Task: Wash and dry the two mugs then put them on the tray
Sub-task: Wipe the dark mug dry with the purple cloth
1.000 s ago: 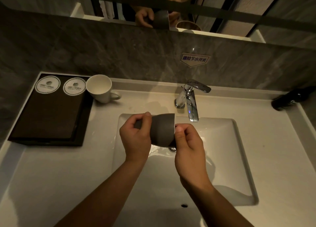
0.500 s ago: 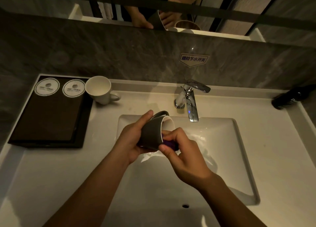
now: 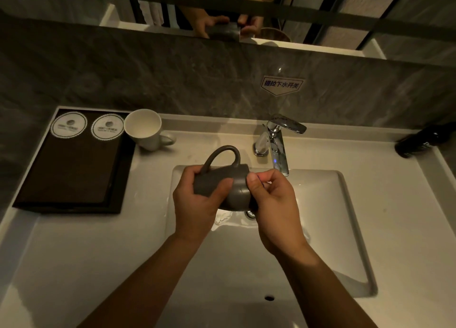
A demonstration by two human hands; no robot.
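Observation:
A grey mug [image 3: 223, 179] lies on its side over the white sink basin [image 3: 328, 204], handle up. My left hand [image 3: 197, 204] grips its body from the left. My right hand [image 3: 271, 201] curls at the mug's rim, pinching something small and purple that is mostly hidden. A white mug [image 3: 145, 130] stands upright on the counter, beside the dark tray [image 3: 71, 169] at the left. The tray bears two round white paper coasters at its far end.
A chrome faucet [image 3: 276, 142] stands behind the basin; no water stream is visible. A dark bottle [image 3: 419, 140] lies at the far right of the counter. A mirror above reflects my hands. The grey stone wall carries a small label [image 3: 281, 84].
The grey mug has been turned in my hands: its opening faced up and right half a second ago, now its handle points up. My right hand moved from inside the rim to its edge.

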